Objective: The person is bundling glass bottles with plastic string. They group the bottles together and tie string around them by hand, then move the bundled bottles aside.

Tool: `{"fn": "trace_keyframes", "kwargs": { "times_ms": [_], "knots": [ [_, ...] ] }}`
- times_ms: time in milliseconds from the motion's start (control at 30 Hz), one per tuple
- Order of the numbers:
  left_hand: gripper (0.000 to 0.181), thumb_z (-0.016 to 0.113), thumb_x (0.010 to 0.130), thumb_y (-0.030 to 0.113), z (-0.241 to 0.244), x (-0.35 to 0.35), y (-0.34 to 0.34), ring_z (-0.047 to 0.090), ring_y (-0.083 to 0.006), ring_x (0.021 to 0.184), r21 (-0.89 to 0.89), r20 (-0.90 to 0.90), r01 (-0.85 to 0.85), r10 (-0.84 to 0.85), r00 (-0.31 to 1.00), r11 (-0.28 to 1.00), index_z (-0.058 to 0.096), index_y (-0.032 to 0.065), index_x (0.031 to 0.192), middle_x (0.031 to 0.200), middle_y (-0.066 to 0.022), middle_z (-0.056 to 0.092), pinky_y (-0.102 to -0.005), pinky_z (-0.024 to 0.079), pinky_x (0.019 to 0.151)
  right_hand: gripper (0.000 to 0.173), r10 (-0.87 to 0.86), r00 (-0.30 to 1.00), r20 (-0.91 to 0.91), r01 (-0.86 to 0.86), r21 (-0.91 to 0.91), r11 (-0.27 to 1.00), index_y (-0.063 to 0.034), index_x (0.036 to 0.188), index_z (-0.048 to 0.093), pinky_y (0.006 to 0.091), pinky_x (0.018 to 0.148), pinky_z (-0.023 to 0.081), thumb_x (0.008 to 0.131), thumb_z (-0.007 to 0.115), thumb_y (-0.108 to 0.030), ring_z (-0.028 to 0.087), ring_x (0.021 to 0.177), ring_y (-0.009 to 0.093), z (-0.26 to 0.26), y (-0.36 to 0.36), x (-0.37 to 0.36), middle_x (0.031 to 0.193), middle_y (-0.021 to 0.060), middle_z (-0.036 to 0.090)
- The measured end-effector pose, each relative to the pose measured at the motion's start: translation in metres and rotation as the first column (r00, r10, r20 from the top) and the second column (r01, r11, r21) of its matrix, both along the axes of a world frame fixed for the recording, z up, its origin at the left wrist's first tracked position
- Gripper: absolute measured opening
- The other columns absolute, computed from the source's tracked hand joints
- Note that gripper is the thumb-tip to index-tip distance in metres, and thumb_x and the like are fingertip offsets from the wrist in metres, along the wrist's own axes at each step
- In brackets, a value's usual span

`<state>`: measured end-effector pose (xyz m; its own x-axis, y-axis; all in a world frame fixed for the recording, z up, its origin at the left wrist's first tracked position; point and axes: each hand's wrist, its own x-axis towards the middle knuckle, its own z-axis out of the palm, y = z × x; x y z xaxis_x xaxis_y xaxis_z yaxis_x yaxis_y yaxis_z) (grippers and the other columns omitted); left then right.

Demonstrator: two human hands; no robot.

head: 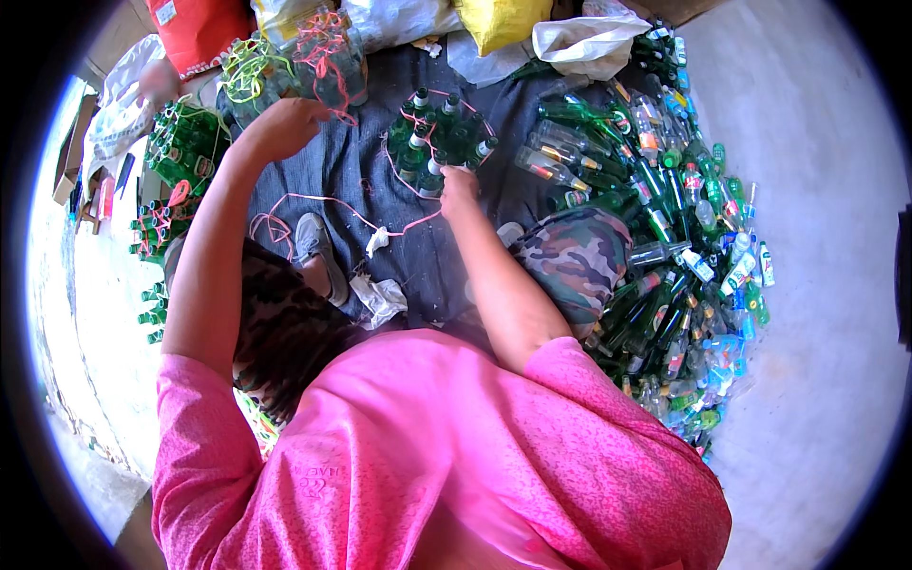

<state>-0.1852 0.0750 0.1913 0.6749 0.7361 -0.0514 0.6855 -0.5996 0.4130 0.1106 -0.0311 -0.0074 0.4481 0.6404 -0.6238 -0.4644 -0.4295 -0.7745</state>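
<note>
A group of green glass bottles (447, 132) stands upright on a dark cloth, with pink plastic cord (349, 204) looped around and between the necks. My right hand (459, 189) is at the near side of this group, closed on the cord, which trails left across the cloth to a loose tangle. My left hand (291, 127) is raised to the left, its fingers beside the pink cord on a bundle of clear glass bottles (331, 68). Whether those fingers grip anything is not visible. Green cord lies over neighbouring clear bottles (249, 82).
Loose glass and plastic bottles (662, 185) are heaped along the right. Corded green bottles (187, 146) stand at the left. Red, white and yellow sacks (502, 21) line the far edge. Crumpled white plastic (377, 296) lies on the dark cloth (427, 256) between my feet.
</note>
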Motion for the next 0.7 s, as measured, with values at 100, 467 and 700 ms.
{"fn": "trace_keyframes", "kwargs": {
  "times_ms": [100,467,700],
  "knots": [
    [0.023,0.056,0.084,0.011,-0.006,0.006,0.014,0.063,-0.0406,0.094,0.078,0.032,0.030,-0.033,0.999,0.996,0.065,-0.0003,0.102,0.094,-0.0213,0.068,-0.0454,0.049,0.082,0.004,-0.008,1.000,0.013,0.008,-0.003,1.000,-0.0091,0.086,0.067,0.0261,0.038,0.024,0.083,0.066,-0.009,0.034,0.045,0.009,0.004,0.000,0.000,0.062,-0.0030,0.044],
    [0.028,0.056,0.081,0.010,0.003,0.095,-0.003,0.065,-0.0390,0.093,0.015,0.054,0.102,-0.102,0.993,0.995,0.069,0.0055,0.105,0.094,-0.0217,0.068,-0.0463,0.051,0.084,0.012,-0.106,0.991,0.086,0.112,-0.071,0.991,-0.0088,0.085,0.069,0.0301,0.045,0.034,0.076,0.067,-0.002,0.047,0.055,0.013,-0.034,0.009,0.008,0.069,-0.0006,0.053],
    [0.032,0.058,0.077,0.009,-0.004,0.140,-0.012,0.066,-0.0364,0.095,-0.121,-0.143,0.128,-0.145,0.979,0.984,0.071,0.0111,0.106,0.097,-0.0179,0.070,-0.0455,0.052,0.083,0.029,-0.106,0.979,0.174,0.125,-0.099,0.987,0.0017,0.107,0.065,0.0341,0.088,0.048,0.078,0.066,-0.003,0.062,0.102,0.024,-0.039,0.008,0.006,0.109,0.0125,0.066]
  ]
}}
